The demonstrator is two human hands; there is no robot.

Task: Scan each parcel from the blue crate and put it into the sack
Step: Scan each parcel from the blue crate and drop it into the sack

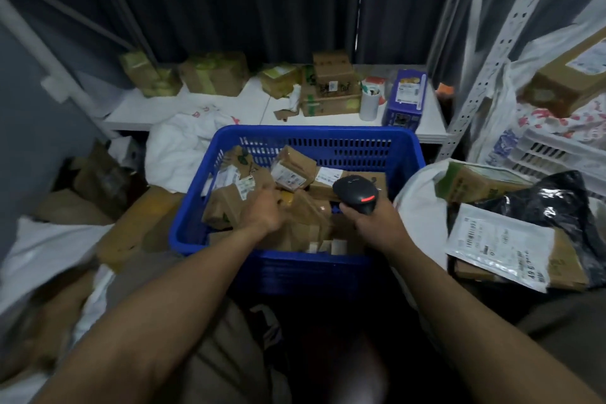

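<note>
A blue crate [403, 154] stands in front of me, filled with several small brown cardboard parcels with white labels. My left hand [264, 210] reaches into the crate and holds a brown parcel [229, 198] by its right side. My right hand [377, 216] grips a black barcode scanner [355, 193] with a red light, held over the crate's right half. A white sack [416, 207] lies open to the right of the crate, with a green-and-brown box [475, 185] and a white bagged parcel [498, 246] at its mouth.
A white table [137, 108] behind the crate carries taped cartons, a purple box [406, 98] and a white roll [370, 105]. White cloth bags lie at the left, among cardboard on the floor. A metal rack [485, 52] with boxes stands at the right.
</note>
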